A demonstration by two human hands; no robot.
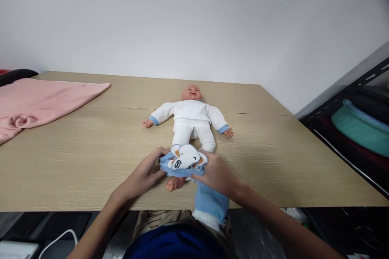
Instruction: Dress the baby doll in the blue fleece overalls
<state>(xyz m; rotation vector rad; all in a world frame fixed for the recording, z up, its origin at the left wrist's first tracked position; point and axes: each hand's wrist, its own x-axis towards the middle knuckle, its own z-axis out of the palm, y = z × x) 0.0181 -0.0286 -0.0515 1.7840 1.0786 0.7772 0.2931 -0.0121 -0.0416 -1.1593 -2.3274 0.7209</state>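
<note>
A baby doll (191, 119) in a white suit with blue cuffs lies on its back on the wooden table (75, 158), head away from me. A small blue garment (184, 162) with a white cartoon patch is bunched over the doll's legs, and its blue leg hangs over the table's front edge. My left hand (146, 174) is closed on the garment's left side. My right hand (217, 174) is closed on its right side. One bare doll foot (174, 184) sticks out below the garment.
A pink cloth (39, 103) lies on the table's far left. A white partition wall stands behind the table. A dark metal shelf (349, 129) with a teal object stands to the right. A white cable lies on the floor at the lower left.
</note>
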